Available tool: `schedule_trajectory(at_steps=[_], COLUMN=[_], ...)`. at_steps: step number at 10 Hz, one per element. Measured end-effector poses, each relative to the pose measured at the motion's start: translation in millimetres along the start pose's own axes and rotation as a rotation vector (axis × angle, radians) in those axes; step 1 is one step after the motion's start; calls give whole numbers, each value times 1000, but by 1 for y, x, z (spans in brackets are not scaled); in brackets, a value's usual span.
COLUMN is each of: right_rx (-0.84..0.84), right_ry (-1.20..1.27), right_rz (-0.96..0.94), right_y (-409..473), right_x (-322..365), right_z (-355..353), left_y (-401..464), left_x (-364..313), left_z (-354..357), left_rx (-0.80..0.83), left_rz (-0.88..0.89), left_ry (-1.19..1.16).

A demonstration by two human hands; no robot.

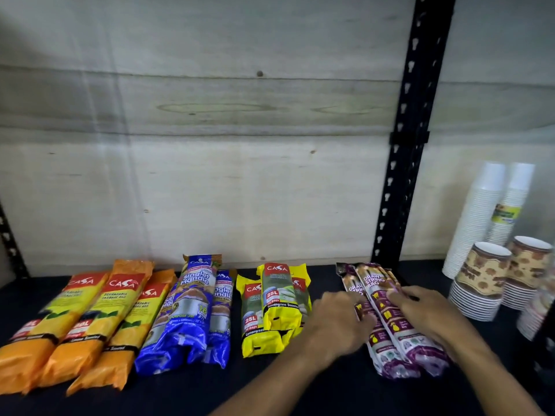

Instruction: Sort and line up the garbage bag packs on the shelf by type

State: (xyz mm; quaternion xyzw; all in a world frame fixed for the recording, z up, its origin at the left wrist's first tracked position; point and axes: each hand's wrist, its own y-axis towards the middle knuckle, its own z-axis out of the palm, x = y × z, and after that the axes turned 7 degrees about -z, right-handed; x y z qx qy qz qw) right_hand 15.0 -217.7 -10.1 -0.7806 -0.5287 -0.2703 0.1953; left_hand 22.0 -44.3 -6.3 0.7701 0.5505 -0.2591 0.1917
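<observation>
Dark shelf (330, 274) with sorted pack groups. Left hand (339, 322) and right hand (426, 313), fingers loosely spread, press either side of the purple drawstring packs (390, 328) at right.

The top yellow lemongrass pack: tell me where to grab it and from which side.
Take the top yellow lemongrass pack across its middle, coming down from above and the front. It lies flat on the other yellow packs, long axis running front to back, so a grip across its narrow width fits. Its right edge is freest; the blue Singlet Handle packs crowd the left.
</observation>
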Motion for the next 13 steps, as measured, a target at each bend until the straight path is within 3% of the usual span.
schedule_trajectory(at_steps=[1,4,7,10,13], right_rx=[19,13,6,-93,-181], right_ry=[52,9,-8,-35,-88], right_rz=[4,-64,-98,-141,-306], right_y=[5,17,27,7,-33], right_x=[-10,7,27,36,80], right_z=[2,21,42,38,45], left_y=[0,10,6,-13,-66], left_x=[-5,3,3,16,54], left_z=[18,12,-9,-30,-98], left_rx=[80,51,9,-163,-300], left_rz=[-19,-60,-140,-123,-143], left_ry=[-12,202,230,68,0])
